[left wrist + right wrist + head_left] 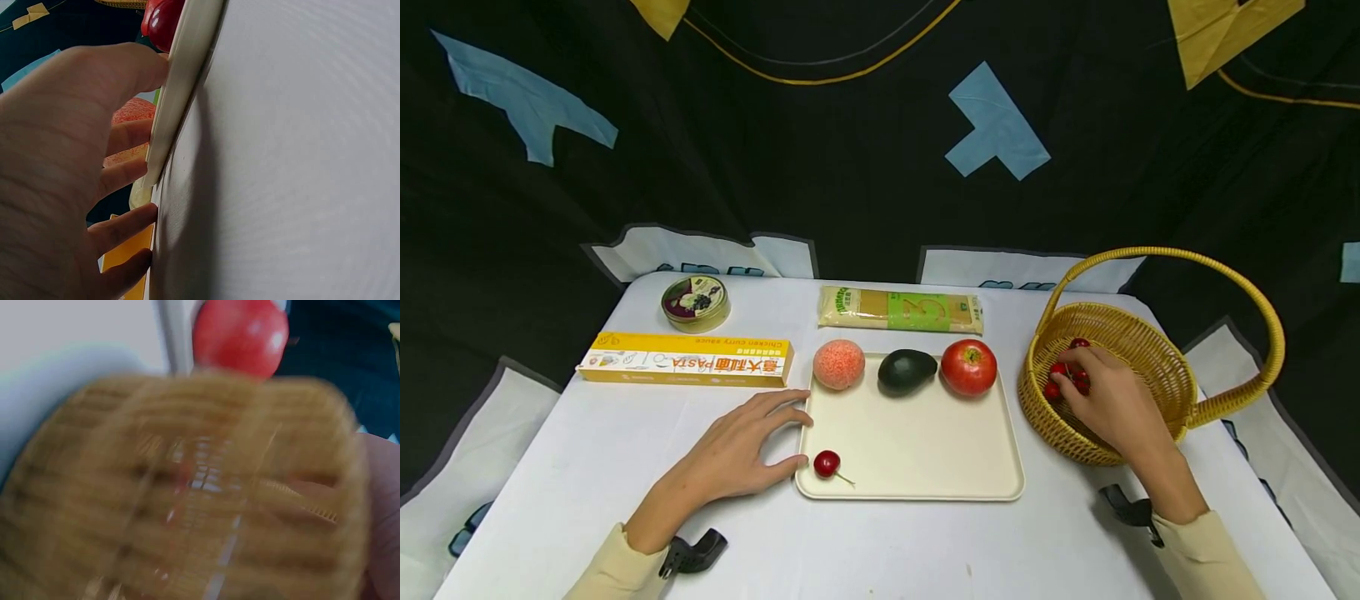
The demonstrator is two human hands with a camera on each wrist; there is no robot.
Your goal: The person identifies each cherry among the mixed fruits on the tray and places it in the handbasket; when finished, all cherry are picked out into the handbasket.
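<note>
Over the left edge of the cream tray (917, 450) my left hand (737, 450) is spread, its thumb and fingertips at the rim. A dark red cherry (827, 464) with a stem lies on the tray close to that thumb. Along the tray's far side sit a speckled pinkish round fruit (838, 365), an avocado (906, 372) and a red apple (968, 367). My right hand (1112, 400) reaches into the wicker basket (1172, 392), thumb and fingers pinching a cherry (1058, 369) among several others. The basket wall mostly hides this hand in the blurred right wrist view.
Behind the tray lies a pasta packet (898, 310) with a green label. To the left are a yellow and white pasta box (685, 360) and a round tin (696, 303). The basket's tall handle (1262, 317) arches over its opening. A black cloth hangs behind the table.
</note>
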